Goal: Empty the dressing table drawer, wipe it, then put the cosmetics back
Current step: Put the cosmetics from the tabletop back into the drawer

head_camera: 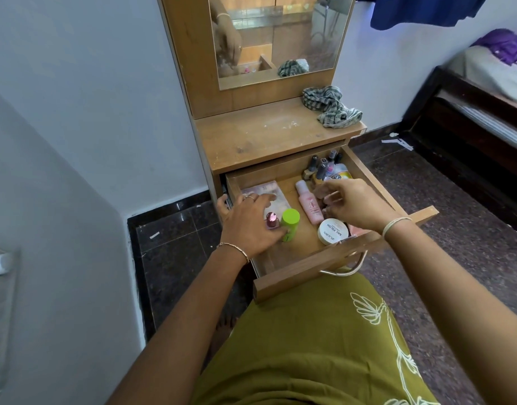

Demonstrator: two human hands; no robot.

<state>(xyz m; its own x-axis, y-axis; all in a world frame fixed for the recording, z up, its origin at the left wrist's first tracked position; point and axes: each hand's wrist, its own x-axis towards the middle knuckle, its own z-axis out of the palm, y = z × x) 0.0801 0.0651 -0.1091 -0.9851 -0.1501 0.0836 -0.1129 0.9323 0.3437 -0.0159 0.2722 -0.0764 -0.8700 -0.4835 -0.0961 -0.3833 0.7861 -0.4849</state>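
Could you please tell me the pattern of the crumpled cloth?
Green-and-white checked cloth, head view.

both arms reach forward — left hand (248, 223) palm-down, right hand (356, 203) fingers loosely curled.

Your drawer (295, 274) stands pulled out at mid-frame, a light wooden box tilted across the picture, with the cosmetics inside. A flat pale palette (276, 190) lies at its far left, and a pink-capped bottle (271, 220) and a green-capped bottle (290, 219) stand just beside each other. A pink bottle (308, 204) lies on its side, a white jar (333, 230) lettered NAIL POLISH sits near the front, and nail polish bottles (321, 166) cluster in the far right corner. Your checked cloth (330, 106) lies crumpled on the right of the table top, above the drawer in the frame.
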